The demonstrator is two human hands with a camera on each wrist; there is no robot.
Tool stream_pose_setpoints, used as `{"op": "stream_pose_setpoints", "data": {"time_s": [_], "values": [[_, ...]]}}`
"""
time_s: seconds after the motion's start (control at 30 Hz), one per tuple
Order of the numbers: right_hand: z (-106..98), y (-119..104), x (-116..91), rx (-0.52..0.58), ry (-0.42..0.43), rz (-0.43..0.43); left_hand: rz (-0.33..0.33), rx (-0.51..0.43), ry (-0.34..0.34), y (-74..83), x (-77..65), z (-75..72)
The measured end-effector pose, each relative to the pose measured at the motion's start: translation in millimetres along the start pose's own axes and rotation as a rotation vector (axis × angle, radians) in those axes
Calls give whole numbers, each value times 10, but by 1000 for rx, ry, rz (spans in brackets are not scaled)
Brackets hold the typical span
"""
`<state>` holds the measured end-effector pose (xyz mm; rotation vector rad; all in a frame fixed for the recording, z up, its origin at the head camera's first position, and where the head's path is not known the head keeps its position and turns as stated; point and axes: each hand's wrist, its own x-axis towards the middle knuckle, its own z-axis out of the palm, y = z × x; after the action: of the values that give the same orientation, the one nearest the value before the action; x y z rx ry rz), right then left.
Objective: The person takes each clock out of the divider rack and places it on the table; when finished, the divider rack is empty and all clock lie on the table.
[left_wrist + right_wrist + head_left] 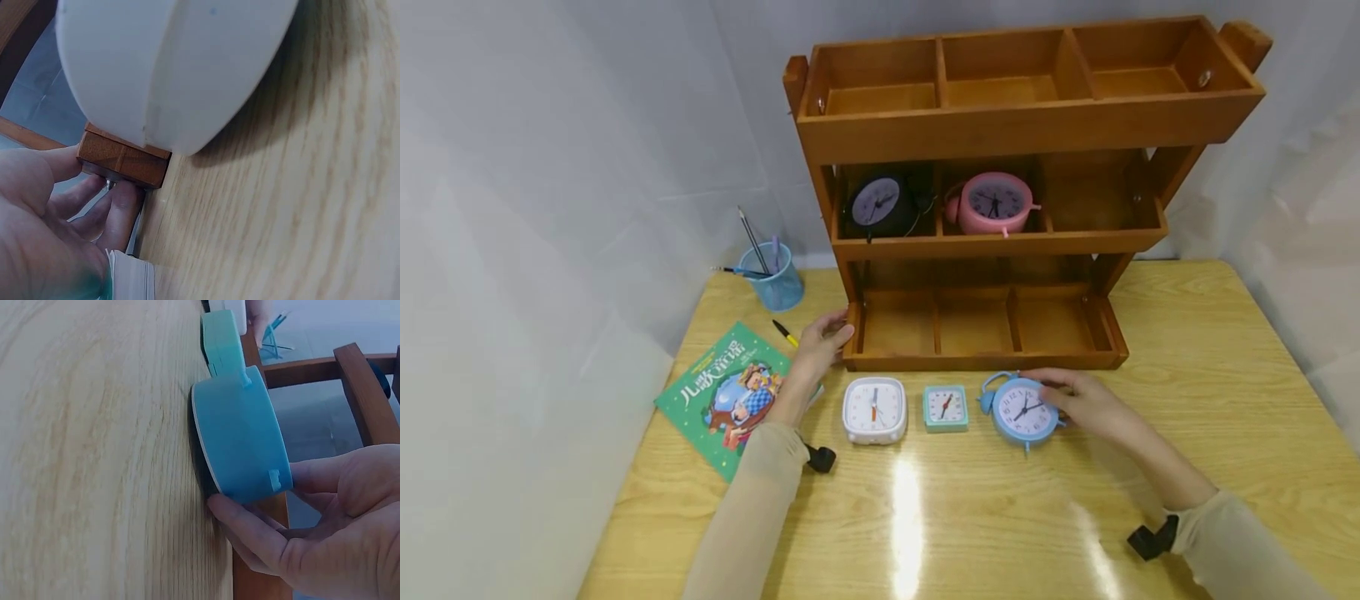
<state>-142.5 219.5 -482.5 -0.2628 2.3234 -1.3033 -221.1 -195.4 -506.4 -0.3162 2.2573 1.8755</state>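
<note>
My right hand (1086, 406) holds a light-blue alarm clock (1024, 412) by its right side. In the right wrist view, thumb and fingers are on either side of the blue clock's round case (240, 434). My left hand (816, 350) grips the lower left corner of a brown wooden rack (985, 363); the left wrist view has its fingers round the rack's wooden end (122, 156). Between the hands, on the table, are a white alarm clock (875, 410) and a small mint-green square clock (946, 408).
On the rack's middle tier sit a black alarm clock (883, 207) and a pink alarm clock (996, 202). A green picture book (730, 400) lies at the left, partly under my left arm. Behind it are a yellow-and-black pen (786, 333) and a blue mesh pen cup (778, 287).
</note>
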Motion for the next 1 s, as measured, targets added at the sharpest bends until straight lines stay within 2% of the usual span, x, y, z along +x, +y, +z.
{"op": "stream_pose_setpoints", "data": {"time_s": [0.13,0.3,0.5,0.77,1.0], "values": [[17,19,15,-151,70,-62,0,15,7,-8,-1,-2],[36,10,6,-237,136,-115,4,19,9,-13,-3,0],[49,2,-18,-276,172,-146,3,-2,8,-21,21,13],[72,14,-19,-280,178,-147,-3,-8,2,-25,19,6],[75,3,-27,-282,178,-137,3,42,16,-20,13,8]]}}
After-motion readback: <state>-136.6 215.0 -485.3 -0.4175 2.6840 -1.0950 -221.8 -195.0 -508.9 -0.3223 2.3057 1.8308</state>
